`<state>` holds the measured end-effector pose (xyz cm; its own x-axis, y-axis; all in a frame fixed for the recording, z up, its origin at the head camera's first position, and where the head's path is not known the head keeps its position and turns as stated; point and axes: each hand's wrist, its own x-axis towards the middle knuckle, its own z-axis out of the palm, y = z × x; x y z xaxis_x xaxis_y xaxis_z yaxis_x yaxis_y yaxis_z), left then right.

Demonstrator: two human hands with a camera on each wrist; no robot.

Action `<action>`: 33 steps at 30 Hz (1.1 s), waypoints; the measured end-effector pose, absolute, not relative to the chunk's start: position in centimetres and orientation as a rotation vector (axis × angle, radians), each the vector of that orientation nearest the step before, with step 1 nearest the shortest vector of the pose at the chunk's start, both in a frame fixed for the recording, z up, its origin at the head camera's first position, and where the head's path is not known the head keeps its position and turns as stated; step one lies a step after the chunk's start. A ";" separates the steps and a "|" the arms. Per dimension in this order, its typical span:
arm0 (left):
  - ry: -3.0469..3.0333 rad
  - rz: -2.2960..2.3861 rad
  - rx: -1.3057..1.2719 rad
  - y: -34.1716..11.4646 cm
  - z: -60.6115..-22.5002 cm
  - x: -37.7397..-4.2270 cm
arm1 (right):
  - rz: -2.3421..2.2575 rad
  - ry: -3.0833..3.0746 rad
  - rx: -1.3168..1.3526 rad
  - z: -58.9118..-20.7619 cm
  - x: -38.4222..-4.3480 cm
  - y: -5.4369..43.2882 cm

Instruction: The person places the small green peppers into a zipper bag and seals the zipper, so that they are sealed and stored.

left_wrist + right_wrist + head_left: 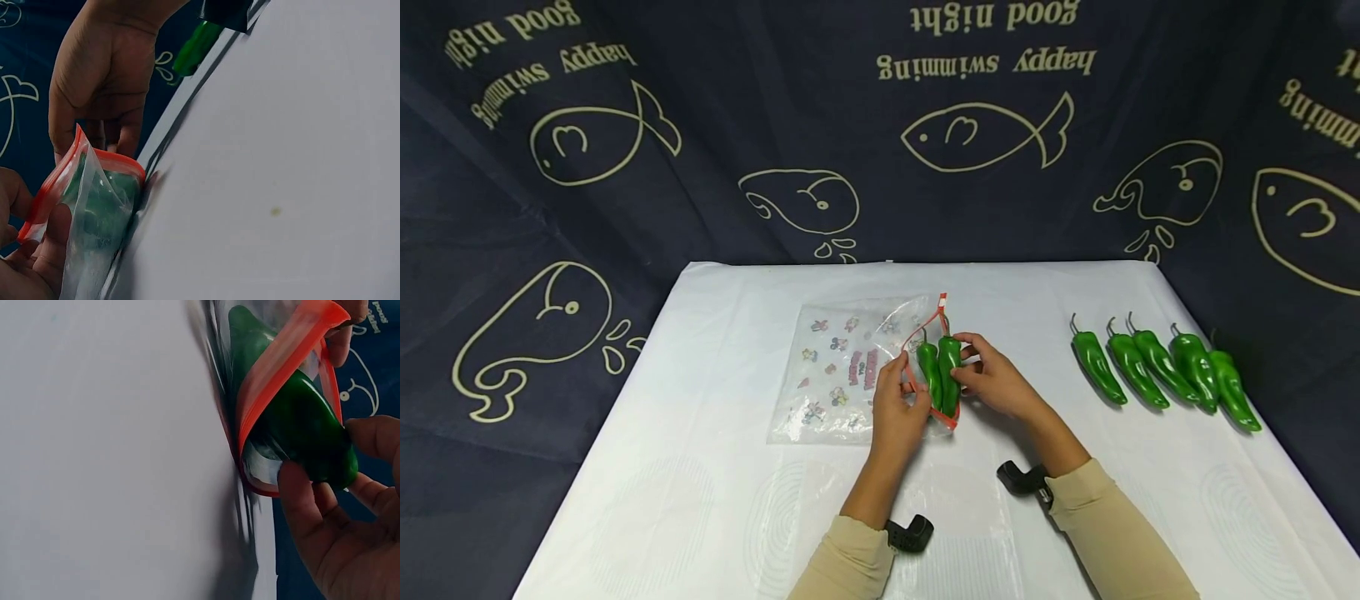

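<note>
A clear zip bag (827,375) with red edging and printed cartoon figures lies on the table, its mouth spread open toward the right. My left hand (898,417) grips the bag's near edge at the mouth; the left wrist view shows its thumb (57,228) against the plastic. One green pepper (929,375) sits at the mouth, partly inside. Beside it, my right hand (996,379) pinches a second green pepper (950,375) between thumb and fingers. In the right wrist view this glossy pepper (306,428) passes through the red-edged opening, with the other pepper (247,337) behind the plastic.
Several more green peppers (1157,371) lie in a slanted row on the right of the white table (700,367). Dark cloth (865,125) with fish and whale drawings hangs behind and at the sides. Each wrist wears a black camera (912,533) on a strap.
</note>
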<state>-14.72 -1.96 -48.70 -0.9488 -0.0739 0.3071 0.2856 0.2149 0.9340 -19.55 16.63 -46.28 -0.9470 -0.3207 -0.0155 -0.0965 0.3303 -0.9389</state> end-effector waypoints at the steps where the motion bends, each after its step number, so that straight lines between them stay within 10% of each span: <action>1: -2.209 -1.794 -0.200 -1.9 -48.7 -14.7 | -1.668 2.396 -0.377 -46.2 -19.5 16.6; 33: -2.182 -1.795 -0.236 -1.9 -48.6 -14.9 | -1.574 2.464 -0.280 -46.2 -19.1 14.9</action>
<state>-14.91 -1.86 -48.56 -0.9399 -0.0659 0.3351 0.3162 0.2033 0.9267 -19.15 14.94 -46.17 -0.9612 -0.2670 -0.0688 -0.0498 0.4134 -0.9092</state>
